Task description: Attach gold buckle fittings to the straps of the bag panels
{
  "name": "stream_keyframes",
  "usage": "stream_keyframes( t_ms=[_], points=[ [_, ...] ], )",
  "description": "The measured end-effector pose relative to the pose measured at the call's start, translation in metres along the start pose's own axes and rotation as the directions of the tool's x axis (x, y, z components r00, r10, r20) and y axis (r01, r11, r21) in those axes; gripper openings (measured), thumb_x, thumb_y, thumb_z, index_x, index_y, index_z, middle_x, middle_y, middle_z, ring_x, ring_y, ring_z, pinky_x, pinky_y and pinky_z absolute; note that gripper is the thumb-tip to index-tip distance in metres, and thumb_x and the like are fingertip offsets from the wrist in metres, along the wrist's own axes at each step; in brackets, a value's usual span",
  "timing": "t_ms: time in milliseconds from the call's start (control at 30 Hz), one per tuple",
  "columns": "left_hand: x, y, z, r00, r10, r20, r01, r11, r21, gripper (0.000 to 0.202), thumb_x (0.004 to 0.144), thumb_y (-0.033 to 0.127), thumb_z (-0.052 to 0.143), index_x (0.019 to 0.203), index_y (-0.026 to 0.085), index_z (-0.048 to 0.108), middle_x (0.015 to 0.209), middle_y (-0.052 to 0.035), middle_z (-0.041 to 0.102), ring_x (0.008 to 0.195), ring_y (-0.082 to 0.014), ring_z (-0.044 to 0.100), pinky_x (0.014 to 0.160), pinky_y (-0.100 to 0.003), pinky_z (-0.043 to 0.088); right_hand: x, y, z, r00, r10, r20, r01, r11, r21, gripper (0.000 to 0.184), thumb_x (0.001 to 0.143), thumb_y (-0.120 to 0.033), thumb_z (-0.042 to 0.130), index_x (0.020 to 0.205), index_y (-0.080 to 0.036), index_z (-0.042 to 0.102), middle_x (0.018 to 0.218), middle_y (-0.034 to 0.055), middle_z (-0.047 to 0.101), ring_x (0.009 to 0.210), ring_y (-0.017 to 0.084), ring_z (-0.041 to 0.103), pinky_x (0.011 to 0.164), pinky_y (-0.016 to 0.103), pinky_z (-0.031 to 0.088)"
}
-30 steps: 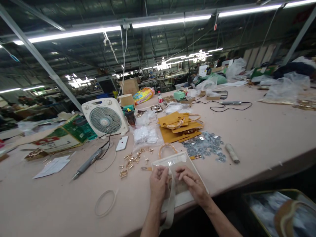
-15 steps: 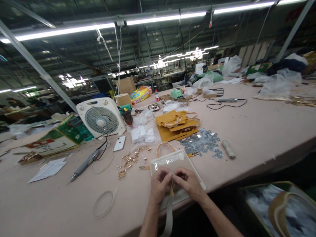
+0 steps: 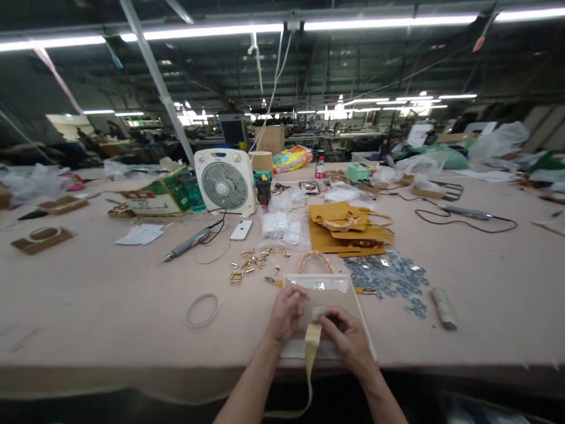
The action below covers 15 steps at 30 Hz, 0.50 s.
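My right hand pinches the upper end of a pale, yellowish tape strip, which hangs over the table's front edge. The strip's end is above a flat beige bag panel with white edging. My left hand is over the panel's left side, fingers curled together and apart from the strip; whatever is between its fingertips is too small to make out. Small shiny metal plates show near the panel's top. Beyond that edge is a curved handle, with buckle-ended tan straps at the sides.
Thin metal plates and a greyish roll lie to the right. Gold hardware, a coiled strip and an electric screwdriver lie left. Behind are mustard bag pieces, a phone and a fan.
My hands, which were together at the strip's end, have separated. The left has come away from the strip while the right keeps hold. The view has levelled and turned left.
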State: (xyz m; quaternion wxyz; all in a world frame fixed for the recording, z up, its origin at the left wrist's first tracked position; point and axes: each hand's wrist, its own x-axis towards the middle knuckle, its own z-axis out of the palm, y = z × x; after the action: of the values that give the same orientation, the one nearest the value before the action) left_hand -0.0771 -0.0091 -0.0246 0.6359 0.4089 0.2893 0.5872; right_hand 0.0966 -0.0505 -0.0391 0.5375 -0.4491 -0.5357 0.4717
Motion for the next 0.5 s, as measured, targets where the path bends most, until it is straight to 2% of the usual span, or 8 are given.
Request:
stream_keyframes(
  t_ms=[133, 233, 367, 433, 500],
  points=[
    [-0.002, -0.002, -0.001, 1.0, -0.02, 0.018, 0.02, 1.0, -0.006, 0.04, 0.066, 0.04, 0.093, 0.084, 0.015, 0.068, 0.078, 0.0002, 0.06, 0.058, -0.0073, 0.043, 0.054, -0.021, 0.031, 0.006, 0.008, -0.001, 0.981, 0.06, -0.182, -0.036, 0.99, 0.135, 0.037, 0.081, -0.051, 0.084, 0.099, -0.021, 0.072, 0.093, 0.006, 0.076, 0.084, 0.023, 0.071, 0.077, 0.032, 0.058],
    [-0.002, -0.006, -0.003, 0.992, -0.01, 0.129, 0.002, 0.998, 0.064, 0.042, 0.06, 0.032, 0.097, 0.089, 0.015, 0.071, 0.083, -0.0003, 0.061, 0.062, -0.0074, 0.045, 0.057, -0.021, 0.034, 0.008, 0.012, -0.001, 0.97, 0.106, -0.218, -0.055, 0.973, 0.225, 0.042, 0.079, -0.051, 0.086, 0.105, -0.022, 0.07, 0.097, 0.0053, 0.077, 0.086, 0.024, 0.073, 0.078, 0.034, 0.059],
    [0.0, -0.009, -0.004, 0.957, 0.035, 0.287, -0.102, 0.969, 0.223, 0.042, 0.067, 0.029, 0.092, 0.105, 0.019, 0.077, 0.107, -0.0038, 0.061, 0.058, -0.0037, 0.042, 0.053, -0.02, 0.03, 0.009, 0.013, -0.001, 0.971, 0.134, -0.197, -0.08, 0.963, 0.258, 0.045, 0.077, -0.052, 0.087, 0.108, -0.023, 0.071, 0.102, 0.0057, 0.077, 0.093, 0.026, 0.073, 0.08, 0.035, 0.06],
    [0.001, -0.008, -0.001, 0.947, 0.074, 0.311, -0.183, 0.922, 0.34, 0.026, 0.076, 0.03, 0.086, 0.1, 0.02, 0.082, 0.107, -0.0056, 0.062, 0.067, -0.0077, 0.05, 0.058, -0.021, 0.037, 0.008, 0.013, -0.001, 0.972, 0.135, -0.194, -0.086, 0.966, 0.244, 0.045, 0.076, -0.051, 0.087, 0.108, -0.022, 0.073, 0.103, 0.0063, 0.078, 0.095, 0.027, 0.073, 0.08, 0.035, 0.06],
    [0.001, -0.006, 0.001, 0.945, 0.116, 0.305, -0.235, 0.891, 0.389, 0.014, 0.083, 0.032, 0.082, 0.091, 0.02, 0.084, 0.101, -0.0071, 0.063, 0.082, -0.0142, 0.058, 0.07, -0.024, 0.045, 0.009, 0.013, -0.002, 0.969, 0.134, -0.205, -0.085, 0.969, 0.234, 0.044, 0.076, -0.05, 0.087, 0.107, -0.021, 0.074, 0.102, 0.0065, 0.078, 0.095, 0.027, 0.073, 0.082, 0.035, 0.06]
  ],
)
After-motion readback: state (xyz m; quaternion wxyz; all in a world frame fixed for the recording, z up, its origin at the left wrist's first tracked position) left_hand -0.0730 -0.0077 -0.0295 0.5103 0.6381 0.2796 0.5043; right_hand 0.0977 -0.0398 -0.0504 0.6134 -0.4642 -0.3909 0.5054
